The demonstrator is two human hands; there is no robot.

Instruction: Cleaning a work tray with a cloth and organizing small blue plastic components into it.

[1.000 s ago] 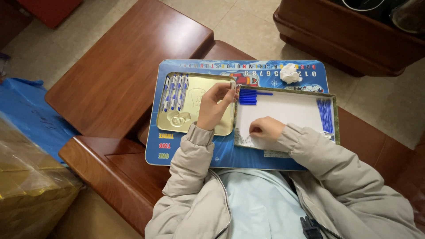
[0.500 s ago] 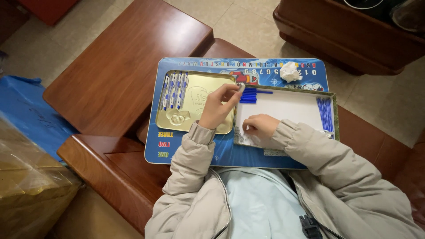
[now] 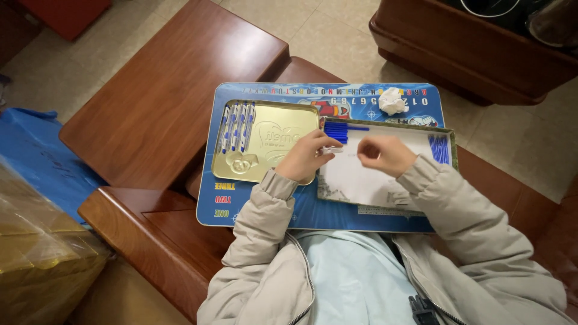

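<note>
A small pale pen part (image 3: 332, 150) is pinched in the fingertips of the left hand (image 3: 307, 157), right over the seam where the gold tin meets the white tray; exactly what the piece is can't be made out, it's too small and partly covered. The right hand (image 3: 385, 154) is held just to the right of it, fingers curled in narrow toward the thumb, and whether anything is gripped in there can't be told. Both hands are hovering over the white tray (image 3: 367, 180), which is set on the right half of a blue lap board (image 3: 313, 210). A bundle of blue refills (image 3: 340, 130) is laid at the far left corner of that tray, and another blue bunch (image 3: 439, 148) is stacked along its right edge. On the left, a shallow gold tin (image 3: 277, 129) is parked beside the tray, touching it, with a row of white-and-blue pens (image 3: 238, 127) lined up along its left side. A crumpled white tissue (image 3: 392, 100) is left at the far edge of the board. The board is rested across a dark wooden armrest (image 3: 168, 108), and beige jacket sleeves (image 3: 259, 222) are seen near the camera.
</note>
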